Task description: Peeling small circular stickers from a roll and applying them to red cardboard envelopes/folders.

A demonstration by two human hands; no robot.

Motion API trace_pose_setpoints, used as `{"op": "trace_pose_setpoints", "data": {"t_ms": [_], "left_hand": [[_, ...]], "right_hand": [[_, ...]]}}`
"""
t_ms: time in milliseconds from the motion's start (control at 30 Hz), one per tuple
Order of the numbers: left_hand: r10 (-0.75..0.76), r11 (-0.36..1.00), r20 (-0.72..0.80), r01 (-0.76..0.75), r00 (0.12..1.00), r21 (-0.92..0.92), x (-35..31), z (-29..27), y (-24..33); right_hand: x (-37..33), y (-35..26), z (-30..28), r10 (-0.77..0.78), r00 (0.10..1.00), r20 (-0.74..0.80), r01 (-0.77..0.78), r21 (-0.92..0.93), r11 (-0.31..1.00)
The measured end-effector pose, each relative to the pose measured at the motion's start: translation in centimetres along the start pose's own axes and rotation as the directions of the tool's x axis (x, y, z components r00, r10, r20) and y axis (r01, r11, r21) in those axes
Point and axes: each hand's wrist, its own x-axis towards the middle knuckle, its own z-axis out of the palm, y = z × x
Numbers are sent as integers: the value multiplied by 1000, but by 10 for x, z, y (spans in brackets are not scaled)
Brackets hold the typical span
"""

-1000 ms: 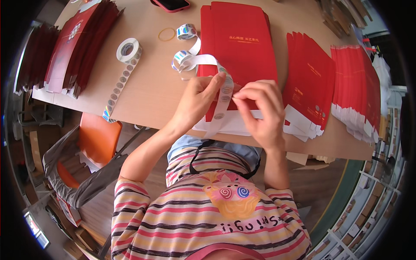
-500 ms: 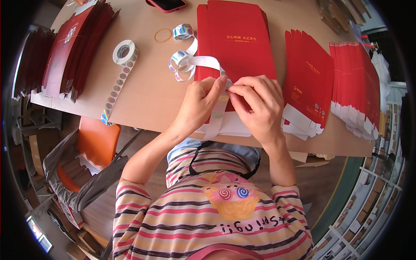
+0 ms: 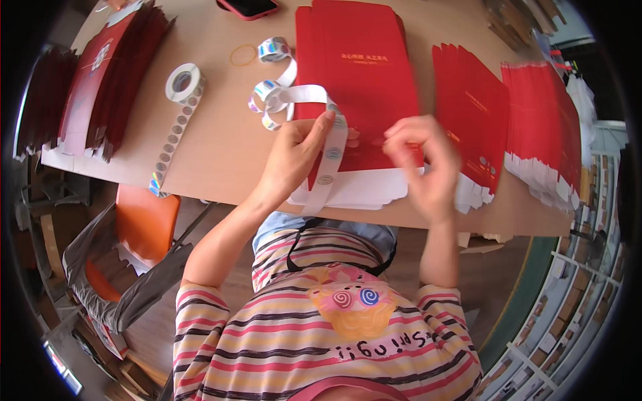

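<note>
My left hand (image 3: 294,157) pinches a white backing strip of round stickers (image 3: 332,150), which curls up to the far left and hangs down over the table's near edge. A stack of flat red cartons (image 3: 358,80) lies on the wooden table (image 3: 214,144) right under both hands. My right hand (image 3: 421,160) is blurred, its fingers bunched together just right of the strip over the red cartons. Whether a sticker sits on its fingertips I cannot tell.
A roll of round stickers (image 3: 184,81) trails a strip to the table's near edge at left. Fanned red cartons lie at far left (image 3: 100,73) and right (image 3: 528,120). A rubber band (image 3: 243,55), a phone (image 3: 247,7) and an orange chair (image 3: 144,224) are nearby.
My right hand has pulled away from the strip to the right. The left hand keeps hold of the strip, now more spread along it.
</note>
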Motion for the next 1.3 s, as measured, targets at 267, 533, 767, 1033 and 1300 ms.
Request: {"op": "trace_pose_setpoints", "data": {"t_ms": [267,533,767,1033,1300], "left_hand": [[-39,978,45,29,998,205,-2,-3,-1],[-35,978,61,22,998,207,-3,-2,0],[-36,979,71,21,997,204,-2,-3,-1],[-30,975,72,14,997,221,-1,-3,-1],[-43,976,49,32,998,218,-1,-3,-1]], "right_hand": [[50,63,-73,465,703,538,-334,-328,884],[50,58,-71,535,660,527,-360,-403,842],[56,70,-72,492,635,596,-317,-380,869],[64,72,-74,464,589,661,-274,-377,885],[49,45,-58,530,779,335,-208,-660,722]]}}
